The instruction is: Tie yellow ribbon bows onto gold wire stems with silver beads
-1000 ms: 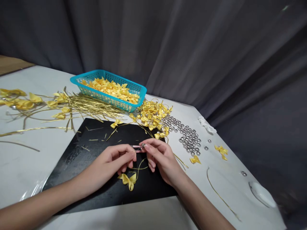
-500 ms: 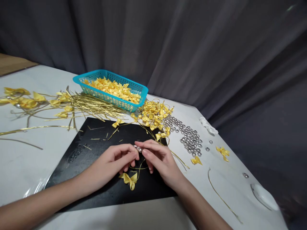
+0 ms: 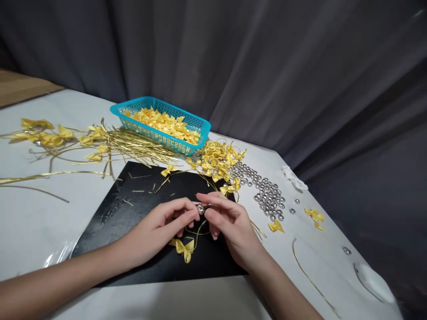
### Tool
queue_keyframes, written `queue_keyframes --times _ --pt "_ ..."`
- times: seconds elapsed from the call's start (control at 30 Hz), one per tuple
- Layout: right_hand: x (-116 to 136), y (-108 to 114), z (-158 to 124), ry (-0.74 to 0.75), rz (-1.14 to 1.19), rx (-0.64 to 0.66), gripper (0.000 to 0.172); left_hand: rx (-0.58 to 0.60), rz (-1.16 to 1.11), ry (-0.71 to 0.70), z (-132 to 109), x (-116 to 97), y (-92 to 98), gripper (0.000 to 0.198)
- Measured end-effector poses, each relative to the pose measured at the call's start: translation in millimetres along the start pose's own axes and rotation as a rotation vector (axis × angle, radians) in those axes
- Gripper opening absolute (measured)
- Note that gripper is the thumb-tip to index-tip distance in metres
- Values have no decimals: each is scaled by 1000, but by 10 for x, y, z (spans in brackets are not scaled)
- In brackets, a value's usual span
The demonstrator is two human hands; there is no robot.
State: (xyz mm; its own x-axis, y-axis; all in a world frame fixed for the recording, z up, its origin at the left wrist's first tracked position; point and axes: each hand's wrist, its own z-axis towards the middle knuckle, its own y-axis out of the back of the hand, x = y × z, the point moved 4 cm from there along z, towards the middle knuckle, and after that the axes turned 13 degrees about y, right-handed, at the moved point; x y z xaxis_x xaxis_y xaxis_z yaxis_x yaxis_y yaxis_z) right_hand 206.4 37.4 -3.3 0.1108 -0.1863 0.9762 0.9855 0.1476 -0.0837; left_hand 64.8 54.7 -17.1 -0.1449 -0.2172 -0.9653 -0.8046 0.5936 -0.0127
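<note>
Over the black mat, my left hand pinches a small shiny silver bead between thumb and fingertips. My right hand is curled close on the bead's other side, thumb and fingers round a thin gold cord. Below the fingers the cord loops down to a yellow ribbon bow lying on the mat. The fingers hide where cord and bead meet, so I cannot tell whether the cord passes through it.
A turquoise basket of yellow bows stands at the back. Gold cords lie before it, with corded bows and many silver beads to the right. A white computer mouse sits near the right edge.
The silver bead has turned between the fingers and now shows more upright. My right index finger has lifted slightly. The whole view has shifted a little, with the scene sliding right.
</note>
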Motion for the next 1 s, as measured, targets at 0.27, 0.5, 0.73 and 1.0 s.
queue_keyframes --times 0.27,0.5,0.73,1.0 --pt "-127 11 2 -41 90 -38 11 39 5 11 -10 20 -13 22" --pt "135 47 15 176 -155 -35 9 -15 103 -13 -15 -5 -8 23" --pt "586 231 -36 392 -332 -185 9 -35 287 -98 -33 -1 16 27" --pt "974 622 -46 557 -134 -374 8 -52 468 -161 -82 23 -35 25"
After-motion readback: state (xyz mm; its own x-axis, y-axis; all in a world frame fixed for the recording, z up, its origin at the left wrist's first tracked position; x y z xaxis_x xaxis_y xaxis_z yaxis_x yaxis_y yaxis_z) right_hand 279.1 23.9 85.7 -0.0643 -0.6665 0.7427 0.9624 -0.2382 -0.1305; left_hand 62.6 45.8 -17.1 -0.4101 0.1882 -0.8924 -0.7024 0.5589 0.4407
